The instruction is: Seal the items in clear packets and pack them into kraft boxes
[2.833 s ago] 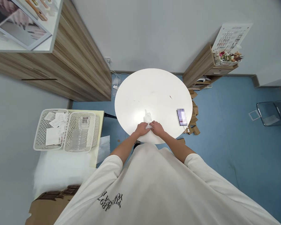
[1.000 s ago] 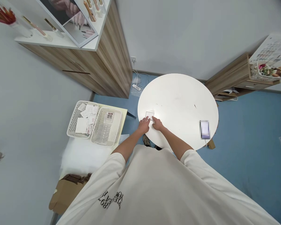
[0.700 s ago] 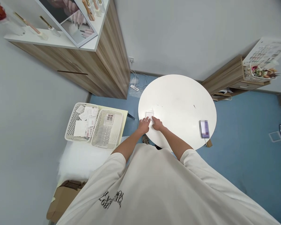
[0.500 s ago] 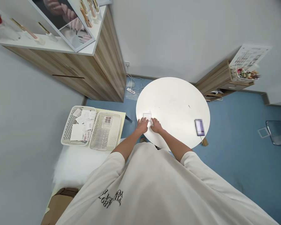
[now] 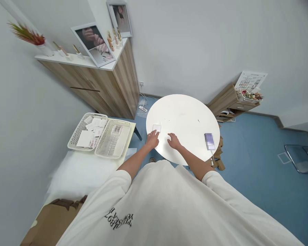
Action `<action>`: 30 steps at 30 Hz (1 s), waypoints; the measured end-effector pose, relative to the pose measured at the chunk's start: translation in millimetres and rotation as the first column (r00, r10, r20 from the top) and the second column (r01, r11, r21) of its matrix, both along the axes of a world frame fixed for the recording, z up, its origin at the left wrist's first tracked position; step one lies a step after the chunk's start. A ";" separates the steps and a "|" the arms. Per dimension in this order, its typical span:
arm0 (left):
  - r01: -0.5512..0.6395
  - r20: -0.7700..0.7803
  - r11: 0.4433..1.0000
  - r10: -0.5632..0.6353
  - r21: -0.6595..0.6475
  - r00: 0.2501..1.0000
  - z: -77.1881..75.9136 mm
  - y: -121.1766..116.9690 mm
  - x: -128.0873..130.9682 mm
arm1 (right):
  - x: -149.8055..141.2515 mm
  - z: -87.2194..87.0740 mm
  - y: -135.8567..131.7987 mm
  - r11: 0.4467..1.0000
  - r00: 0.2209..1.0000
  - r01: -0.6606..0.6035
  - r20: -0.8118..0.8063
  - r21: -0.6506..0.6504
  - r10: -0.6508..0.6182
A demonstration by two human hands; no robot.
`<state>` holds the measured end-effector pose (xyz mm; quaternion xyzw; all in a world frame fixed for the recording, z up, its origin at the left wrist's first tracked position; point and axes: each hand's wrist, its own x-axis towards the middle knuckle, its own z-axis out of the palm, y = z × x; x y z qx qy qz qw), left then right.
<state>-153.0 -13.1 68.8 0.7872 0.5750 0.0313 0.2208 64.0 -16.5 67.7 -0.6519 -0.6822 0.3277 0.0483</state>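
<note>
A small clear square packet (image 5: 156,128) lies flat on the round white table (image 5: 184,116) near its left edge. My left hand (image 5: 153,139) rests just below the packet, fingers spread, fingertips close to it or touching it. My right hand (image 5: 172,140) lies flat on the tabletop a little to the right, fingers apart, holding nothing.
A phone (image 5: 209,141) lies near the table's right edge. Two white mesh baskets (image 5: 100,136) with packets and clear boxes sit on a low yellow surface at left. A wooden cabinet (image 5: 105,85) stands behind; a small shelf (image 5: 231,100) at right. Cardboard pieces (image 5: 218,160) litter the blue floor.
Both hands have let go of the packet, which now lies flat on the table. My right hand has moved away to the right. The view has tilted upward.
</note>
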 end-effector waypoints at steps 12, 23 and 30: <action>-0.177 -0.005 0.984 0.177 0.030 0.984 13.5 -152.2 34.0 | 20.7 -2.6 -103.9 0.975 0.977 -0.180 -0.092 0.133 0.192; -0.444 -0.034 0.896 0.443 -0.018 0.896 11.1 -289.9 2.7 | -26.3 -9.9 -183.4 0.894 0.886 -0.436 -0.124 0.103 0.447; -0.644 -0.009 0.765 0.644 -0.019 0.765 20.9 -360.0 -54.2 | -111.1 9.1 -214.1 0.765 0.757 -0.635 -0.108 0.107 0.644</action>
